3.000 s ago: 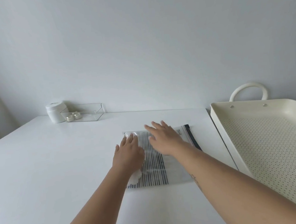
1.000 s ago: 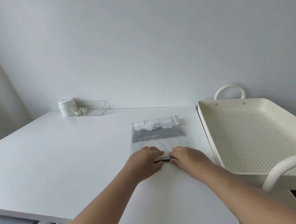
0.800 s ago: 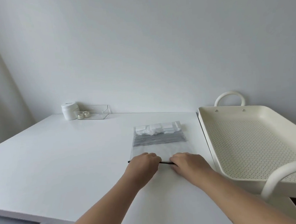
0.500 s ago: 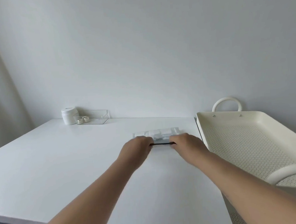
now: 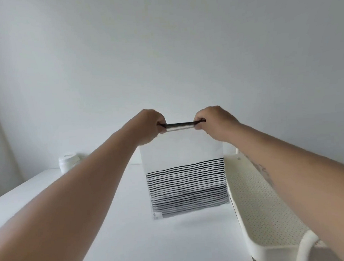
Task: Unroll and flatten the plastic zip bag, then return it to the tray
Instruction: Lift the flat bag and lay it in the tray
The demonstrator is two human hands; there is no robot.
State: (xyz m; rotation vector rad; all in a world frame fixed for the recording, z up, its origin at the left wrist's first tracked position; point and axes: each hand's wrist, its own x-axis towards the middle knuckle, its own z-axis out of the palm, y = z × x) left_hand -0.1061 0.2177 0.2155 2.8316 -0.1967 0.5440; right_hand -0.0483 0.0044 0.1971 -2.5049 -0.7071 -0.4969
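Note:
The plastic zip bag (image 5: 184, 170) hangs unrolled in the air above the white table (image 5: 133, 224). It is clear on top, with black stripes across its lower half and a dark zip strip along the top edge. My left hand (image 5: 151, 124) pinches the left end of that strip and my right hand (image 5: 214, 121) pinches the right end. The bag's bottom edge hovers just over the table. The cream perforated tray (image 5: 261, 201) stands to the right of the bag.
A white lidded jar (image 5: 67, 161) stands at the table's back left, partly behind my left forearm. The tray's rounded handle (image 5: 309, 241) sticks up at its near end. A plain grey wall runs behind the table.
Both hands gripped the zip edge while the bag lay flat, then lifted it up off the table. The bag now hangs upright instead of lying down.

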